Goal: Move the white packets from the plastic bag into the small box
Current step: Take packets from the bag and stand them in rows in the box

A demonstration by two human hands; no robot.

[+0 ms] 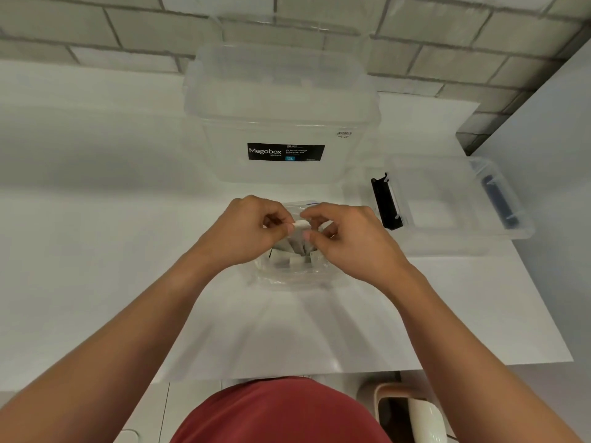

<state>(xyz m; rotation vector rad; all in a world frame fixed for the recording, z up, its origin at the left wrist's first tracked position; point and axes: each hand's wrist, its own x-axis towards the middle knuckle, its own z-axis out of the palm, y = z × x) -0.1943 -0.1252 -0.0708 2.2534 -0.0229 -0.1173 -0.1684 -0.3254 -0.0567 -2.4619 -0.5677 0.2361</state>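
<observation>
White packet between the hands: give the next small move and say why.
Probably lift the white packet straight up, clear of the plastic bag. The left hand and right hand both pinch its top edge, while its lower part sits in the bag's mouth among other packets.

Two hands (pixel 243 231) (pixel 348 239), one plastic bag (pixel 287 278), one storage box (pixel 281 107), one lid (pixel 447 199), several white packets (pixel 295 260).

The storage box (pixel 281 123) and lid (pixel 447 203) are clear, glossy plastic; the plastic bag (pixel 287 276) is thin, crinkled film. The tabletop (pixel 96 219) looks smooth and matt white, the wall (pixel 415 33) rough brick.
</observation>
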